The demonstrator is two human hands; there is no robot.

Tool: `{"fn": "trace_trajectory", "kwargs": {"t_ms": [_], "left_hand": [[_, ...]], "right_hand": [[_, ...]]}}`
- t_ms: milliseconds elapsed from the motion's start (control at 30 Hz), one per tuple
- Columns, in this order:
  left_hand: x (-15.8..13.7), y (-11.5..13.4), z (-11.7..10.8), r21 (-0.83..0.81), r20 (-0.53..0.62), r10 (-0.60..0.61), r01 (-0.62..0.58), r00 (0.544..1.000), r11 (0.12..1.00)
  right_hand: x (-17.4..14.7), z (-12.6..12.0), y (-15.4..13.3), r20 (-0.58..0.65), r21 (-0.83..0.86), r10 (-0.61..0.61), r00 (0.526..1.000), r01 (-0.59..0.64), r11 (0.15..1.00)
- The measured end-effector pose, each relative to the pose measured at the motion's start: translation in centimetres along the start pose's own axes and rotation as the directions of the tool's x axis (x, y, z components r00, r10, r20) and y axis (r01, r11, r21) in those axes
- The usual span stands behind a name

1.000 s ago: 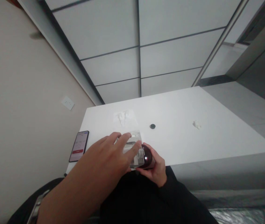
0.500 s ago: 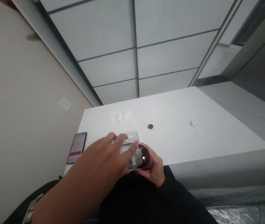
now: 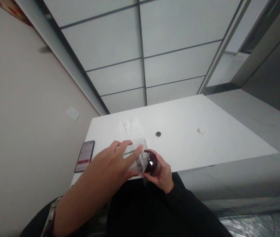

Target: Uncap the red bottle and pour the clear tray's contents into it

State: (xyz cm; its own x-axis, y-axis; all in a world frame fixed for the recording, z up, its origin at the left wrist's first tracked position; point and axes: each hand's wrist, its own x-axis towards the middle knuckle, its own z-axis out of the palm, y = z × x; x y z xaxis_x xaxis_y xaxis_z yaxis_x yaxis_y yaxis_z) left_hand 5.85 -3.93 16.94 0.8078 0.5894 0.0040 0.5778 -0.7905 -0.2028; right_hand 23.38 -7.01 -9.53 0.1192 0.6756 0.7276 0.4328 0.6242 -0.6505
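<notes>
Right hand [image 3: 163,172] is wrapped around a dark, glossy round object [image 3: 151,162], fingers curled under and behind it, holding it just over the near edge of the white table [image 3: 204,144]. It's rounded and reddish-black with a bright glint on top; what exactly it is, I can't tell. Left hand [image 3: 116,163] comes in from the other side, fingers stretched flat and pressed on a clear plastic package [image 3: 137,154] that sits right against the dark object's left flank. So that hand is spread rather than clenched, pinning the wrapper down, index finger reaching nearly to the dark object. The two hands meet in the middle: package to the left, dark object to the right, touching. The package's long side runs roughly away from the body, toward the far wall.

Further out, a phone [image 3: 85,156] lies screen-up by the table's left edge, near the left wrist. A small black disc [image 3: 158,134] sits past the hands, mid-table. Two crumpled white scraps, one [image 3: 127,125] beyond the package, one [image 3: 201,131] well off to the right.
</notes>
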Motion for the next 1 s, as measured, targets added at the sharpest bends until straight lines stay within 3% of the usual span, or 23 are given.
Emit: {"fn": "trace_trajectory", "kwargs": {"t_ms": [233, 400, 467, 533, 633, 733, 800, 933, 1000], "left_hand": [[-2.0, -0.4, 3.0, -0.099, -0.184, -0.062, 0.044, 0.981, 0.994], [-3.5, -0.6, 5.7, -0.341, -0.264, -0.224, 0.126, 0.938, 0.932], [-4.1, -0.4, 7.7, -0.525, -0.278, -0.348, 0.162, 0.895, 0.835], [-4.8, 0.1, 10.3, -0.716, -0.230, -0.492, 0.197, 0.840, 0.670], [-5.5, 1.0, 15.1, -0.855, -0.161, -0.651, 0.225, 0.742, 0.468], [-5.9, 1.4, 19.7, -0.884, -0.111, -0.680, 0.240, 0.724, 0.400], [-5.8, 1.4, 22.1, -0.917, -0.065, -0.703, 0.235, 0.708, 0.321], [-5.0, 1.4, 24.5, -0.998, 0.035, -0.808, 0.057, 0.588, -0.002], [-4.6, 1.5, 24.6, -0.986, 0.096, -0.833, -0.065, 0.545, -0.156]], "right_hand": [[0.1, 0.1, 0.1, -0.029, -0.022, -0.034, 0.999, 0.034, 0.999], [0.0, 0.1, 0.3, -0.033, -0.040, -0.041, 0.999, 0.039, 0.998], [0.0, 0.1, 0.2, -0.042, -0.036, -0.044, 0.998, 0.043, 0.998], [0.1, 0.2, 0.0, -0.049, -0.037, -0.033, 0.998, 0.031, 0.999], [0.3, 0.2, -0.1, -0.035, -0.048, -0.009, 0.999, 0.008, 0.999], [0.4, 0.0, -0.1, -0.029, -0.065, 0.004, 1.000, -0.006, 0.998], [0.4, -0.5, -0.6, -0.094, -0.096, 0.001, 0.996, -0.010, 0.995], [1.9, -2.6, -5.2, -0.335, -0.063, 0.011, 0.942, -0.034, 0.997], [3.4, -3.6, -9.4, -0.255, 0.149, 0.153, 0.955, -0.118, 0.982]]}}
